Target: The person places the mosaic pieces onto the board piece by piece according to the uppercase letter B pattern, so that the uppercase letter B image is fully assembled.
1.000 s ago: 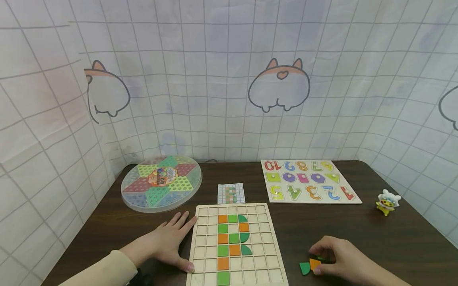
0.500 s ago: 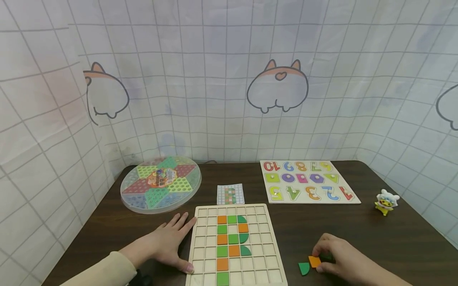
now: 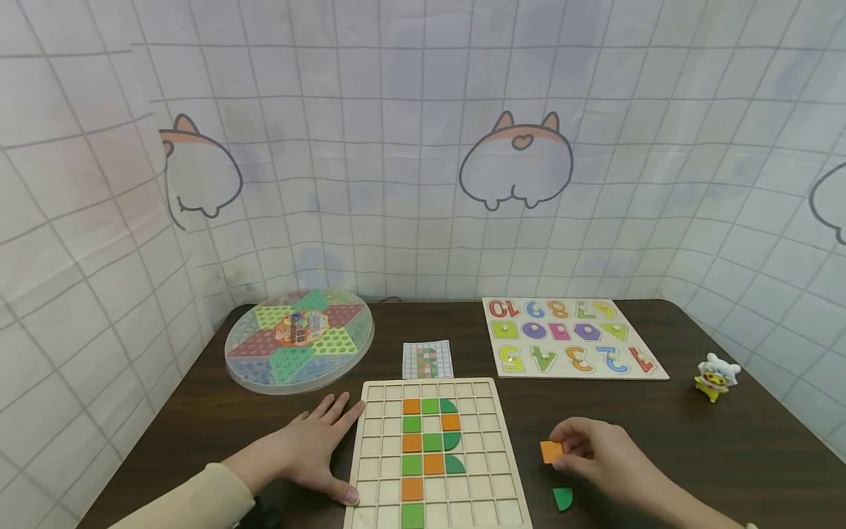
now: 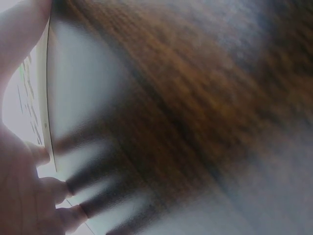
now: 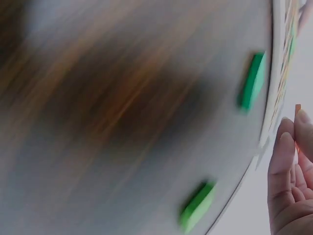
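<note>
My right hand [image 3: 598,454] pinches an orange square tile [image 3: 551,452] between thumb and fingers, to the right of the wooden grid board [image 3: 485,470]. In the right wrist view only the tile's thin edge [image 5: 298,107] shows between the fingertips. My left hand [image 3: 312,450] lies spread at the board's left edge, thumb and index fingertip at the rim. Orange and light green squares, with several dark green rounded pieces [image 3: 452,441], fill some of the board's cells. A dark green rounded piece [image 3: 562,499] lies on the table below my right hand; a light green tile [image 5: 198,206] lies nearby.
Behind the board lies a small printed pattern card [image 3: 427,359]. A round Chinese checkers set [image 3: 300,339] stands back left, a number puzzle board [image 3: 575,338] back right. A small figurine [image 3: 717,377] stands near the right edge of the dark table [image 3: 634,411].
My right hand has taken the orange square tile from beside the dark green piece and moved it up, away from my body and slightly left. My left hand stays at the board.
</note>
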The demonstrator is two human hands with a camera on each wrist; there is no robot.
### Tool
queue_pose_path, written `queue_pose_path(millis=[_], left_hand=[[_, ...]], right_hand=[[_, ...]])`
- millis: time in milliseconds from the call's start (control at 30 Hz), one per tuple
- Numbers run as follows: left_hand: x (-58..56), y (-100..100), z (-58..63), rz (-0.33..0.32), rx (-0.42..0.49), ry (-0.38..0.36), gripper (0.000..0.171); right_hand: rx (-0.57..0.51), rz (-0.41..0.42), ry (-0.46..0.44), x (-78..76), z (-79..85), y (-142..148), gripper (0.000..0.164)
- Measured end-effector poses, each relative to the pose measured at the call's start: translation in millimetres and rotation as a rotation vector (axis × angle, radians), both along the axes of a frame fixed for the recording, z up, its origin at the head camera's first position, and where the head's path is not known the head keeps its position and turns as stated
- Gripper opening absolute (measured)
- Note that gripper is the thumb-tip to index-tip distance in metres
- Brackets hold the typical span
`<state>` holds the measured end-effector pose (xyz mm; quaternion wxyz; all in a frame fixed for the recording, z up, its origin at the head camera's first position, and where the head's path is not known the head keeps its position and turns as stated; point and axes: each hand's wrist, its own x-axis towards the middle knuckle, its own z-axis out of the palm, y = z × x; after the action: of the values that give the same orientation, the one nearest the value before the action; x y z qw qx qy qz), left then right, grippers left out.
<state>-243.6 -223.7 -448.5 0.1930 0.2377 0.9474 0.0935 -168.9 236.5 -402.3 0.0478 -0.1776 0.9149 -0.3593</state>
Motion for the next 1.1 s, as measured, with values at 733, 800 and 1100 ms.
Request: queue_pose_path(millis=[733, 800, 1100], left_hand=[[6.1, 4, 10.0, 0.004, 0.009, 0.001, 0.138], [6.7, 5, 10.9, 0.006, 0.009, -0.003, 0.138], [5.4, 5, 10.6, 0.012, -0.003, -0.015, 0.138]], right_hand=[[-0.157, 0.294, -0.263, 11.2, -1.7, -122, 0.017], [-0.158, 0.300, -0.277, 11.6, -3.3, -126, 0.016], [-0.118, 0.285, -0.301, 15.9, -6.1, -136, 0.008]])
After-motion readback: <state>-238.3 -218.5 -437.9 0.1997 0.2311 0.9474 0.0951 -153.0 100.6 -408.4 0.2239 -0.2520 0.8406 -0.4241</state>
